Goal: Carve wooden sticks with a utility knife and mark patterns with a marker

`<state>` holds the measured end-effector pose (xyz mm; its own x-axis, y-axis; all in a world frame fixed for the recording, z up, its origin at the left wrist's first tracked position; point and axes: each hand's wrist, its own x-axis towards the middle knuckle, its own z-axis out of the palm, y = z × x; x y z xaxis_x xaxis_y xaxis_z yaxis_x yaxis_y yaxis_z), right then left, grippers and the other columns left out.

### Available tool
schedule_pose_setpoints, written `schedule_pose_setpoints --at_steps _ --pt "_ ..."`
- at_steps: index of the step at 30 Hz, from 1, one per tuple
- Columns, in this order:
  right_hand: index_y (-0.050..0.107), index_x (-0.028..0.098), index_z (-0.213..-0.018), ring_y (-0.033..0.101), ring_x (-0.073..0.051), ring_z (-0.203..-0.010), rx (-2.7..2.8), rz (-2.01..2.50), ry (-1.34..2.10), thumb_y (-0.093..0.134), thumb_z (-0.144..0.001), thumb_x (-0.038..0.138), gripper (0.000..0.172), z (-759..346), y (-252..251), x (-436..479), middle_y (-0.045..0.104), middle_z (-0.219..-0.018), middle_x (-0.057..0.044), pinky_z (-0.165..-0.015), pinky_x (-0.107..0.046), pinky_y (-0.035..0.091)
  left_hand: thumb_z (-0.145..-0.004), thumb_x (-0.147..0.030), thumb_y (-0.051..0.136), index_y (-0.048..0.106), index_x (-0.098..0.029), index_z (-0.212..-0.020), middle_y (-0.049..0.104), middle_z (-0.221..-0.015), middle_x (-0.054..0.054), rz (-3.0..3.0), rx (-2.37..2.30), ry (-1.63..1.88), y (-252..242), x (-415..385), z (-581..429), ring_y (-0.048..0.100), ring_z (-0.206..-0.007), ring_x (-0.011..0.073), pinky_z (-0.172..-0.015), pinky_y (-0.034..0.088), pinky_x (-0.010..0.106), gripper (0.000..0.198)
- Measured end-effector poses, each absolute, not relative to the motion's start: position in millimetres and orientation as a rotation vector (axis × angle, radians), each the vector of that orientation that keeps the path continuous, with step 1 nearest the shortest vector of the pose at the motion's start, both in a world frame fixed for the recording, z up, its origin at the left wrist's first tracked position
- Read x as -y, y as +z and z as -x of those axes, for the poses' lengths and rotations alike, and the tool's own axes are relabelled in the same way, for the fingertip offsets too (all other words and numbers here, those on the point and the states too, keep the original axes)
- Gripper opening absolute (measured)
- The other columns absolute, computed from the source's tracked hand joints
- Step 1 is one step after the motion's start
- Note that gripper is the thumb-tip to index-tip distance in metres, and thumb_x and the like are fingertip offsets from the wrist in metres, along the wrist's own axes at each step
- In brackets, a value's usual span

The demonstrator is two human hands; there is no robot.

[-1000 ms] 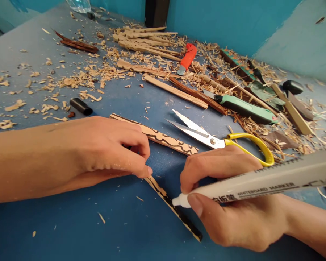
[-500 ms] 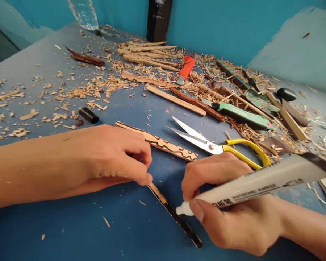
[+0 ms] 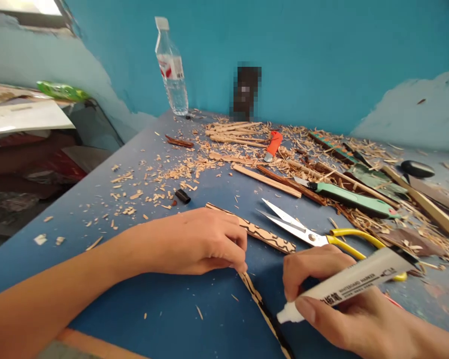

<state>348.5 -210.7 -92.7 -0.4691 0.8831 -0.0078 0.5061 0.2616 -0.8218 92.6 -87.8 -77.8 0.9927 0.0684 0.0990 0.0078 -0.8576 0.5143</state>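
Observation:
My left hand (image 3: 213, 242) pinches the upper end of a thin wooden strip (image 3: 262, 306), which is partly coloured black and slants down toward the bottom edge. In my right hand (image 3: 333, 304) is a white whiteboard marker (image 3: 351, 279), its tip end at the strip's blackened part. Behind my left hand lies a flat wooden piece with wavy black lines (image 3: 271, 237). Scissors with yellow handles (image 3: 310, 237) lie partly open beyond my right hand, which hides part of them.
On the blue table (image 3: 194, 319) lie a black cap (image 3: 182, 196), a green cutter (image 3: 355, 199), a red cutter (image 3: 273, 145), wood sticks and shavings. A water bottle (image 3: 172, 75) and a blurred dark object (image 3: 246, 92) stand by the wall.
The view has tilted up and shifted left, showing the whole bottle and shelf. The strip looks turned, with more bare wood along its edge. Both hands keep their holds.

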Motion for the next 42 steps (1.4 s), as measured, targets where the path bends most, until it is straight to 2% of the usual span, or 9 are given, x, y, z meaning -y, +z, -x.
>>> schedule_pose_setpoints --at_steps 8,13,19,24,28,31,34,39,42 --pt "0.068 0.027 -0.078 0.062 -0.017 -0.064 2.092 1.27 0.915 0.062 -0.091 0.047 0.025 -356 -103 214 0.068 -0.071 -0.001 -0.057 -0.025 0.05 -0.098 -0.013 0.063 0.072 -0.026 -0.096 0.077 -0.1 0.001 -2.66 -0.057 0.228 -83 95 -92 0.068 -0.097 0.0179 -0.095 0.049 0.035 0.016" --pt "0.067 0.026 -0.078 0.062 -0.016 -0.061 2.081 1.205 0.941 0.059 -0.095 0.055 0.034 -356 -111 214 0.065 -0.068 -0.001 -0.058 -0.026 0.05 -0.094 -0.021 0.072 0.072 -0.025 -0.104 0.078 -0.106 0.002 -2.672 -0.119 0.2 -77 87 -85 0.07 -0.102 0.0196 -0.09 0.048 0.039 0.011" --pt "0.069 0.028 -0.08 0.062 -0.015 -0.062 2.138 1.254 0.921 0.06 -0.096 0.053 0.031 -356 -100 213 0.064 -0.066 0.0 -0.054 -0.023 0.049 -0.097 -0.013 0.065 0.075 -0.026 -0.098 0.078 -0.103 0.001 -2.664 -0.16 0.129 -72 76 -83 0.07 -0.098 0.0191 -0.087 0.046 0.038 0.016" --pt "0.078 0.033 -0.089 0.07 -0.019 -0.072 2.085 1.326 0.899 0.058 -0.095 0.062 0.035 -357 -94 214 0.073 -0.078 -0.002 -0.065 -0.026 0.059 -0.102 -0.013 0.058 0.073 -0.025 -0.098 0.076 -0.102 0.001 -2.645 -0.147 0.098 -71 75 -82 0.068 -0.097 0.0178 -0.093 0.044 0.038 0.02" --pt "0.076 0.036 -0.113 0.073 -0.019 -0.071 2.085 1.274 1.026 0.052 -0.101 0.053 0.032 -362 -92 215 0.076 -0.081 -0.003 -0.065 -0.027 0.061 -0.103 -0.016 0.057 0.072 -0.026 -0.1 0.075 -0.104 0.001 -2.625 -0.175 0.073 -71 74 -82 0.067 -0.097 0.0174 -0.097 0.042 0.038 0.018" --pt "0.077 0.033 -0.111 0.073 -0.017 -0.067 2.023 1.195 1.002 0.058 -0.1 0.049 0.027 -358 -92 216 0.078 -0.085 -0.003 -0.059 -0.024 0.06 -0.104 -0.016 0.055 0.071 -0.026 -0.102 0.074 -0.106 0.001 -2.61 -0.172 0.046 -70 74 -82 0.065 -0.097 0.0173 -0.095 0.042 0.036 0.019" --pt "0.077 0.03 -0.11 0.071 -0.017 -0.061 1.805 1.047 1.001 0.056 -0.1 0.054 0.034 -349 -92 216 0.078 -0.082 -0.004 -0.056 -0.024 0.059 -0.104 -0.017 0.055 0.072 -0.026 -0.102 0.074 -0.105 0.002 -2.548 -0.219 0.033 -68 76 -80 0.064 -0.099 0.0173 -0.093 0.045 0.033 0.019" --pt "0.075 0.037 -0.109 0.062 -0.016 -0.053 1.29 0.95 0.909 0.046 -0.103 0.052 0.033 -361 -66 206 0.071 -0.078 -0.003 -0.045 -0.025 0.052 -0.101 -0.021 0.061 0.075 -0.028 -0.101 0.073 -0.102 0.0 -2.399 -0.423 0.257 -70 70 -80 0.068 -0.096 0.0139 -0.085 0.053 0.022 0.016" --pt "0.073 0.035 -0.108 0.061 -0.018 -0.059 1.148 1.076 0.618 0.033 -0.106 0.041 0.041 -386 -44 201 0.067 -0.092 -0.009 -0.048 -0.031 0.052 -0.105 -0.029 0.054 0.072 -0.024 -0.108 0.071 -0.109 0.004 -2.428 -0.668 0.516 -79 60 -85 0.068 -0.099 0.0172 -0.088 0.054 0.029 0.019"
